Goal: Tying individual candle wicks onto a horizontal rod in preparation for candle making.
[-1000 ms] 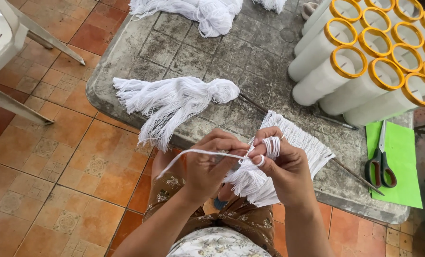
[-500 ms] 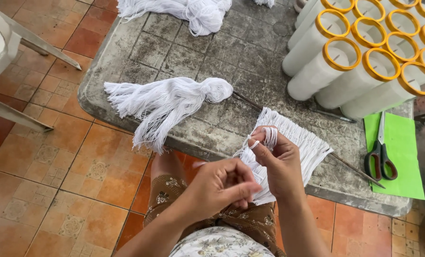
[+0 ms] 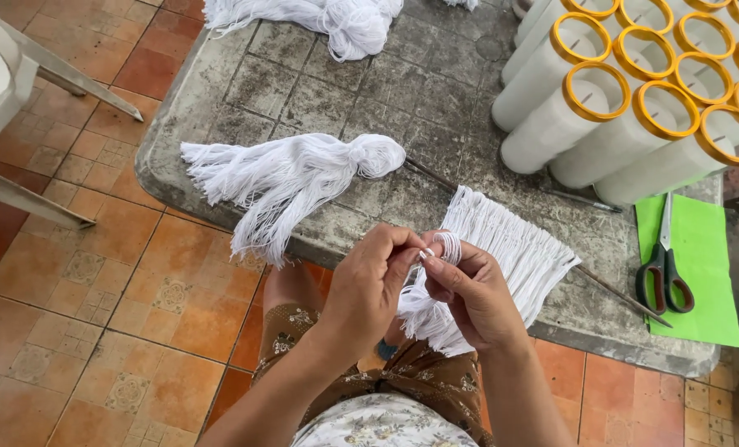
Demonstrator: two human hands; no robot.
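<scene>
Compared with half a second ago, we see the left hand (image 3: 369, 290) has risen from low over the lap to meet the right hand (image 3: 469, 294) at the near edge of the stone table (image 3: 220, 108); a second ago it was drawing a strand out to the left, and that stretched strand is gone. Now both hands touch at the fingertips, closed on a small coil of white thread (image 3: 447, 246) wound round the right fingers, and the left thumb and forefinger pinch it. The coil tops a bundle of white cut threads (image 3: 510, 248) that lies over the table's near edge, with its lower end hanging below the hands. The bundle rests across a thin dark rod (image 3: 609, 290) on the table.

At the table's far right corner stand tall white tubes with yellow rims (image 3: 589, 108), leaning in a cluster; we see only pale interiors and cannot tell what is inside. On the table's right edge a green sheet (image 3: 700, 273) carries scissors (image 3: 666, 273) with dark handles. Left of the bundle on the table lies a finished white tassel (image 3: 291, 178), as before; another heap of white thread (image 3: 336, 21) sits at the table's far edge. Beyond the table's left side stands a white plastic chair (image 3: 5, 91)
</scene>
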